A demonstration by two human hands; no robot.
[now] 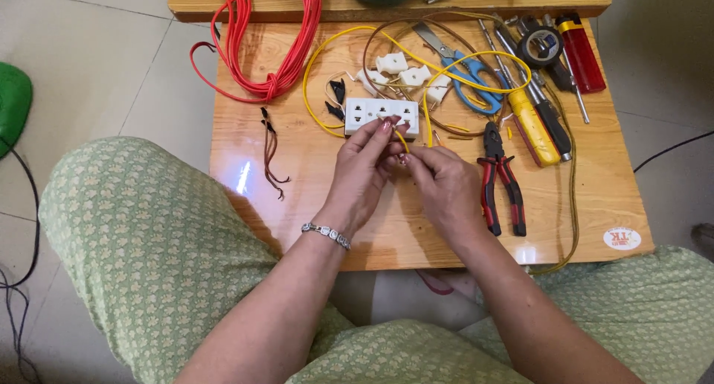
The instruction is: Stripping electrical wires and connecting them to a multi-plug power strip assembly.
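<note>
My left hand [361,172] and my right hand [439,183] meet over the middle of a small wooden table [312,198]. Both pinch the end of a thin yellow wire [402,141] between their fingertips. The wire loops away over the table top past a white socket strip [381,115] lying just beyond my fingers. A bracelet sits on my left wrist.
Red-handled pliers [500,181] lie right of my right hand, with a yellow screwdriver [534,126], blue scissors [468,70], black tape [539,46] and a red lighter [581,53] beyond. A red wire coil [271,49] and short brown wires [269,149] lie left. White plug parts [401,70] sit behind the strip.
</note>
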